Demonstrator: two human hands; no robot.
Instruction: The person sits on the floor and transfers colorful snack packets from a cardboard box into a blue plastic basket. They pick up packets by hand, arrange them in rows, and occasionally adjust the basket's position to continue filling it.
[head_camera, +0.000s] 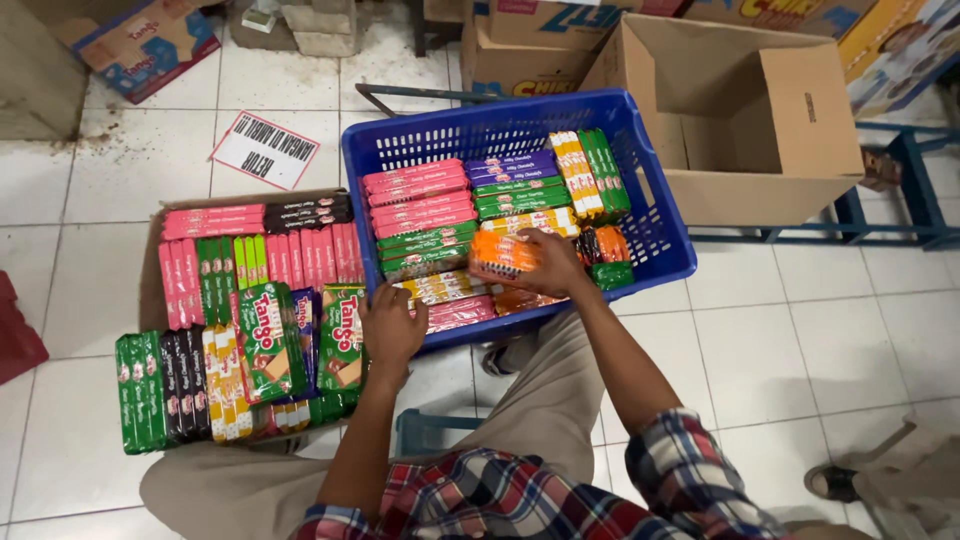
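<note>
— Plaid sleeves lowest in view; where's the orange packet (503, 254)?
— Inside the blue basket (668, 250), near its front edge, long axis running left-right. Right hand (553, 262) is clamped over it.
— And the left hand (390, 327)?
— Closed on green packs (345, 340) outside the basket, well apart.

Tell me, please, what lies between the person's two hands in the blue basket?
In the head view, yellow-and-white packs lie between the left hand and the right hand, which holds an orange pack in the blue basket.
</note>
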